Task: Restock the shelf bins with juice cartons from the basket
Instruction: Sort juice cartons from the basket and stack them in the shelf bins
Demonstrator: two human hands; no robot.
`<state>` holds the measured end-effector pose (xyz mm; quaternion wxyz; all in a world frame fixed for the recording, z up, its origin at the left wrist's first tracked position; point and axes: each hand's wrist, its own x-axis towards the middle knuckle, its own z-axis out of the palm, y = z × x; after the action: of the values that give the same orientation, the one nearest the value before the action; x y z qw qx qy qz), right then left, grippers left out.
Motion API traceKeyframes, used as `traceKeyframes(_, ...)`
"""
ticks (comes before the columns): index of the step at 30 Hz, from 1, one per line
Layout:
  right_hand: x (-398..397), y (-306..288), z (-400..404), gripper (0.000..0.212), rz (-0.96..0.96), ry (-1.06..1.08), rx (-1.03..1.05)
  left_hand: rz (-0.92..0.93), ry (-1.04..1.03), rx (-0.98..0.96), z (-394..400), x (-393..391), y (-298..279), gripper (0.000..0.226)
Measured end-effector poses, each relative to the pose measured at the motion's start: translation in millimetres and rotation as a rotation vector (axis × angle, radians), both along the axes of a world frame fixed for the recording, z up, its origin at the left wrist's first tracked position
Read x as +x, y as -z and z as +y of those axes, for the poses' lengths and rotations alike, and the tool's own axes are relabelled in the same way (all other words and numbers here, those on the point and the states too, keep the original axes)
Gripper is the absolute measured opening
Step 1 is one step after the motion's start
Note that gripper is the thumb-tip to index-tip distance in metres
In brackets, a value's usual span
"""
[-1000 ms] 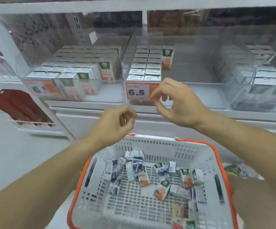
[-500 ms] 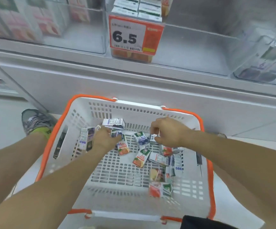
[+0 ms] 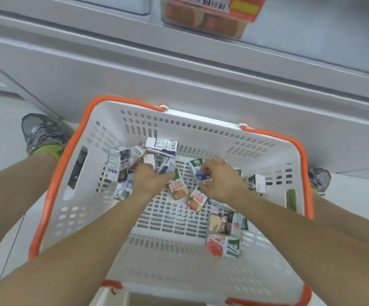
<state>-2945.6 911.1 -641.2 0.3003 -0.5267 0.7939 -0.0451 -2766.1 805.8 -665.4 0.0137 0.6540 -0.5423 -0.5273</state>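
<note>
A white basket with an orange rim stands on the floor below the shelf, with several small juice cartons scattered in it. My left hand reaches into a pile of purple cartons at the far left, fingers curled over one; the grip is partly hidden. My right hand is closed around a blue-and-green carton. Two orange cartons lie between my hands. More cartons lie at the basket's right side.
The shelf's white front panel rises just behind the basket. A bin with orange cartons and a price tag sits at the top edge. My shoes show to the left and right of the basket.
My view has tilted down from the shelf bins to the basket. Both hands dropped from the bin front into the basket and closed onto cartons.
</note>
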Motion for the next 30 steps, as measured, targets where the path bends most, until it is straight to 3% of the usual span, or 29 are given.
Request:
traceKeyframes(3, 10, 12, 11, 0.049, 0.122, 0.012, 0.025, 0.165, -0.147, 0.329, 4, 18, -17, 0.018)
traceKeyframes(6, 23, 23, 9, 0.070, 0.409, -0.084, 0.162, 0.357, -0.293, 0.614, 7, 33, -38, 0.021)
traceKeyframes(11, 35, 15, -5, 0.053, 0.507, -0.003, 0.273, 0.589, -0.308, 0.739, 17, 55, -74, 0.013)
traceKeyframes(14, 27, -3, -9, 0.040, 0.350, 0.154, 0.263, 0.715, -0.191, 0.735, 14, 64, -97, 0.022)
traceKeyframes(16, 18, -23, -11, 0.023, 0.172, 0.264, 0.266, 0.752, -0.084, 0.685, 7, 69, -113, 0.048)
traceKeyframes(19, 0, -74, -20, 0.029, -0.158, 0.365, 0.332, 0.781, 0.140, 0.656, 0, 69, -148, 0.067)
traceKeyframes(23, -18, -170, -28, 0.024, -0.359, 0.335, 0.283, 0.811, 0.236, 0.625, -8, 60, -206, 0.053)
traceKeyframes(27, -20, -252, -26, 0.013, -0.493, 0.338, 0.184, 0.793, 0.191, 0.511, -8, 45, -260, 0.037)
traceKeyframes(30, -22, -282, -20, 0.011, -0.658, 0.431, 0.118, 0.732, 0.235, 0.353, -9, 35, -287, 0.047)
